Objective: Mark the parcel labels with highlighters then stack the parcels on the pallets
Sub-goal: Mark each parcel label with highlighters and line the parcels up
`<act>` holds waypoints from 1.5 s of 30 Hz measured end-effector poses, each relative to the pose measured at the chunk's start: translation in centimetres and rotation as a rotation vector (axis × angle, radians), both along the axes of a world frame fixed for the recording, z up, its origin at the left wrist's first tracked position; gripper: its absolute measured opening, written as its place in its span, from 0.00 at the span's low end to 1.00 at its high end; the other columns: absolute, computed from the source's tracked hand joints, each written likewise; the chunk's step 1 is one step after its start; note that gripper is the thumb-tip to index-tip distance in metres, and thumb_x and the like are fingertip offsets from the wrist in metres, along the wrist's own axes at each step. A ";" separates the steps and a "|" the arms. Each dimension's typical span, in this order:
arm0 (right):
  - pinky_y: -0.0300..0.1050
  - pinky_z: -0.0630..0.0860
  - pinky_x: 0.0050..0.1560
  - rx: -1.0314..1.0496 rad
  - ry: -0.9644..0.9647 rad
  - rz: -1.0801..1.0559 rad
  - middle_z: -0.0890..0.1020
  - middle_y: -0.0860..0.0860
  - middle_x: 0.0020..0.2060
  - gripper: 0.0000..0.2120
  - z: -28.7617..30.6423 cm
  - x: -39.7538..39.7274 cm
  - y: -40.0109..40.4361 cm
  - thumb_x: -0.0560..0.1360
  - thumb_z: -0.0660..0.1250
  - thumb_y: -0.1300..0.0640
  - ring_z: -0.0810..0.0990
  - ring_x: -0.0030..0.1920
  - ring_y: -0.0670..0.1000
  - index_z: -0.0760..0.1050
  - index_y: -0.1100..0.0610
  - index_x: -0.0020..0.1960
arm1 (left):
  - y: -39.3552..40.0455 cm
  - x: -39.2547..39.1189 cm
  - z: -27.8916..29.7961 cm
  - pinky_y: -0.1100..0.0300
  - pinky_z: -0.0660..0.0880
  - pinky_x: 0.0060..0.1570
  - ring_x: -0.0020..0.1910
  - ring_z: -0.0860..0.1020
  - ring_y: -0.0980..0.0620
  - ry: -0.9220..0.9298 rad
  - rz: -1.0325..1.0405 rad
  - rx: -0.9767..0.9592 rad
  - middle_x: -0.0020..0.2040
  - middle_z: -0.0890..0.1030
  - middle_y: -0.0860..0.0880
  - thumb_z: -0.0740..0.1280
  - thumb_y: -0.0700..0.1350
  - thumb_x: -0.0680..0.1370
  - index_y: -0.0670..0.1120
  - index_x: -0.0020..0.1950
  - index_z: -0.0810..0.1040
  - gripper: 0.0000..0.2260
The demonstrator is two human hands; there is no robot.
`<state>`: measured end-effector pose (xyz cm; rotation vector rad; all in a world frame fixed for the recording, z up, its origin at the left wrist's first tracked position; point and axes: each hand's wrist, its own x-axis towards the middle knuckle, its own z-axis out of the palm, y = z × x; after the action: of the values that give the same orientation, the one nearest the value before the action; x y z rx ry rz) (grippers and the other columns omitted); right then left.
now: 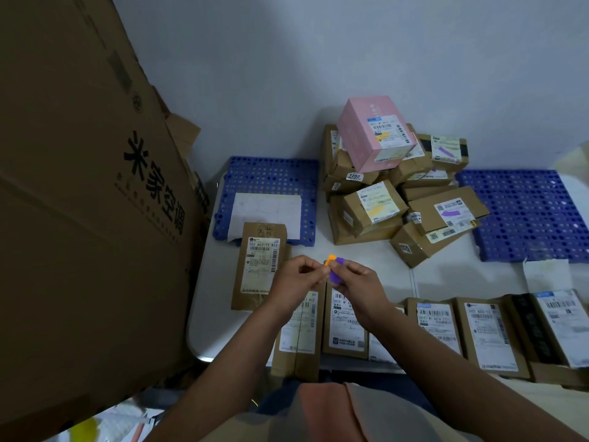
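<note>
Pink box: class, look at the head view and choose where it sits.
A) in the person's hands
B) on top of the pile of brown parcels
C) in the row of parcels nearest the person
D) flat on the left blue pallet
B: the pink box rests tilted on top of the pile of brown parcels, between the two blue pallets, away from both hands.

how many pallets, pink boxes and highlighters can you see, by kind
blue pallets: 2, one on the left and one on the right
pink boxes: 1, on top of the heap
highlighters: 2, an orange one and a purple one, both held between the hands
total: 5
</note>
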<state>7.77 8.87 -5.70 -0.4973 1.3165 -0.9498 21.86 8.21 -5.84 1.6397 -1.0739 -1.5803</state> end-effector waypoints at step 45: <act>0.40 0.79 0.47 0.204 0.005 -0.021 0.80 0.58 0.54 0.09 -1.7 1.2 -1.3 0.77 0.70 0.62 0.80 0.52 0.53 0.78 0.61 0.57 | -1.0 12.5 -2.1 0.54 0.75 0.48 0.46 0.77 0.49 -0.417 -0.183 0.086 0.46 0.79 0.48 0.61 0.47 0.83 0.45 0.47 0.75 0.08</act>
<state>9.01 7.56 -7.45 -0.3295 1.4078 -0.8205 34.40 7.24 -7.96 2.0377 -1.4181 -1.4444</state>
